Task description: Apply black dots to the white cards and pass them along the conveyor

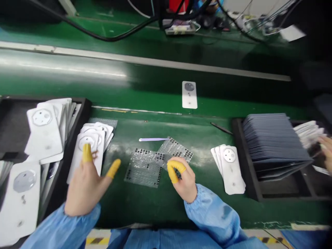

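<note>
My left hand [84,186], with yellow finger cots, is spread over a fanned stack of white rounded panels [100,136], each with a round ring near its top. Its index fingertip is over the front panel; I cannot tell whether it touches. My right hand [183,180] has its yellow-cotted thumb and index finger curled together in a pinch, and anything between them is too small to make out. Beside it lie two clear sheets dotted with small black pieces, a left sheet [141,171] and a right sheet [175,147]. A pale lilac stick [153,139] touches the right sheet.
A black tray [86,110] of white panels stands at left. At right are three or so fanned panels [230,169], dark tweezers [221,128] and a black tray [259,192] with grey sheets [275,141]. One panel [189,98] lies farther back. Another person's hand [326,150] is at far right.
</note>
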`<state>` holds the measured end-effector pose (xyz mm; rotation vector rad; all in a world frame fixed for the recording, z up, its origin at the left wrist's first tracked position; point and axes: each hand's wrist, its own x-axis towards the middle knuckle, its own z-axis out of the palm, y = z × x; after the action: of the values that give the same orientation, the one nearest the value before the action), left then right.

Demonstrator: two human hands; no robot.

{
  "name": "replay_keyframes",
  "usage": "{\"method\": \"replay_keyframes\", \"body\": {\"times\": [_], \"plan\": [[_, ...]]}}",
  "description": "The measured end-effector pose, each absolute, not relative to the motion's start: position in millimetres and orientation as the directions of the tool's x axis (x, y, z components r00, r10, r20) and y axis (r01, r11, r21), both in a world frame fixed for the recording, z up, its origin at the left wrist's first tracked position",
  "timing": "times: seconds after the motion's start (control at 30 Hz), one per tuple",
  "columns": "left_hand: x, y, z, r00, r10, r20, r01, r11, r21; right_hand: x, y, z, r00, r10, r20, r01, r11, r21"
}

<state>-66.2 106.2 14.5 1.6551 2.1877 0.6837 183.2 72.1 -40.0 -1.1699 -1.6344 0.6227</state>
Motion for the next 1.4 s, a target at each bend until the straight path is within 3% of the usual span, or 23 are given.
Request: {"method": "replay_keyframes", "body": {"times": [0.03, 0.1, 0.2, 0.37, 0.6, 0.73, 0.87, 1.0, 1.1, 1.17, 1.4], "plan": [[-51.6, 131.2, 17.7, -0.233, 0.966, 0.109, 0.880, 0.162, 0.446, 183.5, 71.8, -40.3, -0.020, 0.901, 0.432, 0.395, 0.404, -0.825], [2.2, 187.7, 16.9, -0.003, 0.998, 0.058, 0.862, -0.027, 0.507, 182.8, 72.7, -42.1, 0.007, 0.892, 0.453, 0.406, 0.411, -0.816], [111.5, 266.2, 5.2, 0.134, 0.991, -0.014, 0.819, -0.103, 0.565, 181.3, 75.8, -46.9, 0.011, 0.875, 0.483, 0.445, 0.429, -0.786], [203.9, 336.1, -13.9, 0.080, 0.995, -0.050, 0.813, -0.036, 0.581, 186.4, 83.3, -55.0, 0.022, 0.855, 0.518, 0.488, 0.443, -0.752], [142.2, 364.2, -24.3, 0.025, 0.980, -0.198, 0.815, 0.095, 0.572, 192.7, 86.1, -58.2, 0.083, 0.853, 0.516, 0.506, 0.410, -0.759], [115.4, 373.1, -7.0, 0.067, 0.944, -0.323, 0.749, 0.166, 0.642, 193.7, 87.6, -57.0, 0.080, 0.835, 0.544, 0.534, 0.425, -0.731], [80.7, 337.0, 14.4, 0.209, 0.892, -0.401, 0.608, 0.203, 0.768, 202.6, 92.6, -49.0, 0.105, 0.793, 0.601, 0.581, 0.441, -0.684], [41.6, 226.6, 14.8, 0.332, 0.853, -0.403, 0.429, 0.244, 0.870, 209.9, 95.4, -38.0, 0.167, 0.752, 0.637, 0.624, 0.419, -0.659], [25.9, 135.2, 7.8, 0.480, 0.820, -0.311, 0.081, 0.311, 0.947, 204.6, 93.3, -31.0, 0.145, 0.734, 0.663, 0.654, 0.432, -0.621], [23.3, 90.9, 3.4, 0.444, 0.858, -0.258, -0.022, 0.298, 0.954, 196.5, 90.3, -26.2, 0.083, 0.721, 0.688, 0.676, 0.467, -0.571], [26.6, 42.6, -5.8, 0.241, 0.948, -0.209, -0.067, 0.231, 0.971, 177.1, 74.3, -7.4, -0.116, 0.762, 0.637, 0.673, 0.532, -0.513]]}}
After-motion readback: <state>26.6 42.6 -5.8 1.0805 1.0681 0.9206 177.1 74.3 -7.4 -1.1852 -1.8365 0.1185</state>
